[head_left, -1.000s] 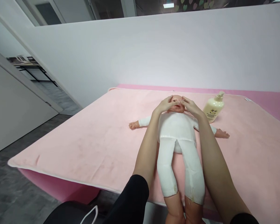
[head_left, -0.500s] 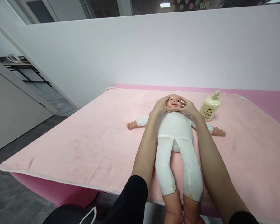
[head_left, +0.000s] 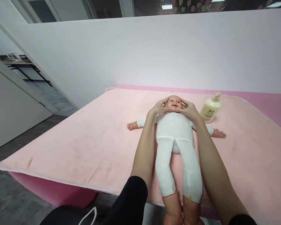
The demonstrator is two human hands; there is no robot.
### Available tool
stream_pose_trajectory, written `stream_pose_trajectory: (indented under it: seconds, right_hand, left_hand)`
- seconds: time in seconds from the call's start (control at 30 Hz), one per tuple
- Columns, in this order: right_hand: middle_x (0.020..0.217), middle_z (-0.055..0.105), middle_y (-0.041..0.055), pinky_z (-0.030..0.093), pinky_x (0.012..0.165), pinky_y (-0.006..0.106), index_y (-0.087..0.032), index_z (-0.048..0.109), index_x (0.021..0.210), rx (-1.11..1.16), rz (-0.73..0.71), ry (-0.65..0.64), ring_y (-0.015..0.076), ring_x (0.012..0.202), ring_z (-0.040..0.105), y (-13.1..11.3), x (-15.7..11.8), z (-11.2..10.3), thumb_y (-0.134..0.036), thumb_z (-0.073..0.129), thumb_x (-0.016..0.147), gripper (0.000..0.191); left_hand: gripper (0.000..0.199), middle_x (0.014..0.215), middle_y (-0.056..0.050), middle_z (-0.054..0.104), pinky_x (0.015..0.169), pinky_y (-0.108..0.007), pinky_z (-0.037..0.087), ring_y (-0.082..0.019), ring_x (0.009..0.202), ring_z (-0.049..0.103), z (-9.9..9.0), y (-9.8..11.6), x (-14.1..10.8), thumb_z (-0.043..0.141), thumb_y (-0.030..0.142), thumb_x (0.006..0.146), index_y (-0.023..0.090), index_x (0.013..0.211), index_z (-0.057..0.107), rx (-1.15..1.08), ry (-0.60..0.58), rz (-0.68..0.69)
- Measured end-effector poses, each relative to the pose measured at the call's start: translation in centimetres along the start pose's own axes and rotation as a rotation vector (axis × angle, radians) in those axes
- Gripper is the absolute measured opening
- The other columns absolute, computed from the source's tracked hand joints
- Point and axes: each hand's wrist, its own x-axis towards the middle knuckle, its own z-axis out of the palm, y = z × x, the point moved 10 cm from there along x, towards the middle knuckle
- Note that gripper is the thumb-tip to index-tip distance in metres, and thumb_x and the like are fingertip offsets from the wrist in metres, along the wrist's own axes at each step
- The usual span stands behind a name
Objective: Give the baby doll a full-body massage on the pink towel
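Observation:
A baby doll (head_left: 174, 126) in a white cloth body lies on its back, arms stretched out to the sides and bare feet toward me. My left hand (head_left: 159, 107) cups one side of its head, fingers along the cheek and temple, thumb on the chin. On the other side, my right hand (head_left: 189, 109) mirrors this, its thumb close to the left one just below the doll's mouth. The undersides of the head and some fingertips are hidden. Beside my right forearm stands a pale yellow pump bottle (head_left: 210, 109), near the doll's outstretched arm.
A pink blanket (head_left: 96, 134) with a pale edge covers the padded pink table (head_left: 53, 189). Behind it rises a white wall (head_left: 154, 53) with a window above. Grey floor and a door (head_left: 11, 106) lie to the left. A white cord loop (head_left: 90, 215) hangs near my lap.
My thumbs have drawn slightly apart along the doll's chin, the left hand shifting a little left. The doll's head has shifted slightly left. The bottle stays where it was.

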Motion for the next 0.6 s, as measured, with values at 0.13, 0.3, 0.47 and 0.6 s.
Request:
stream_pose_trajectory:
  seconds: [0.13,0.3,0.47,0.6]
  right_hand:
    - [0.138,0.045,0.0086,0.036,0.108,0.042,-0.018,0.045,0.134,0.055,0.034,-0.037,0.0258,0.127,0.043,0.4,-0.4,-0.2,-0.036,0.083,0.053,0.092]
    - [0.139,0.044,0.0044,0.038,0.108,0.038,-0.022,0.051,0.129,0.174,0.082,-0.046,0.0234,0.129,0.042,1.2,-0.6,-0.4,-0.036,0.079,0.059,0.077]
    - [0.13,0.054,0.0062,0.04,0.105,0.04,-0.021,0.061,0.116,0.223,0.113,0.039,0.0242,0.121,0.05,1.6,-0.1,-0.9,-0.046,0.072,0.066,0.057]
    - [0.129,0.055,0.0082,0.039,0.106,0.04,-0.019,0.059,0.118,0.013,0.029,0.037,0.0252,0.122,0.049,-0.3,0.1,-0.4,-0.046,0.074,0.064,0.063]
  left_hand:
    - [0.078,0.141,-0.011,0.043,0.11,-0.038,0.028,-0.027,0.133,0.036,-0.2,0.3,-0.4,0.075,0.034,0.062,0.016,0.133,0.046,-0.059,-0.059,0.0]
    - [0.071,0.141,-0.009,0.043,0.098,-0.038,0.043,-0.027,0.125,0.046,0.2,0.3,-1.4,0.071,0.034,0.067,0.023,0.133,0.046,-0.195,-0.142,-0.073]
    - [0.088,0.147,-0.011,0.033,0.09,-0.036,0.048,-0.029,0.128,0.042,0.0,0.3,-1.3,0.072,0.039,0.065,0.028,0.142,0.031,-0.18,-0.031,-0.148]
    - [0.104,0.147,-0.015,0.03,0.105,-0.033,0.035,-0.031,0.134,0.031,0.4,0.6,-0.5,0.079,0.044,0.054,0.017,0.142,0.03,0.032,0.033,-0.113]
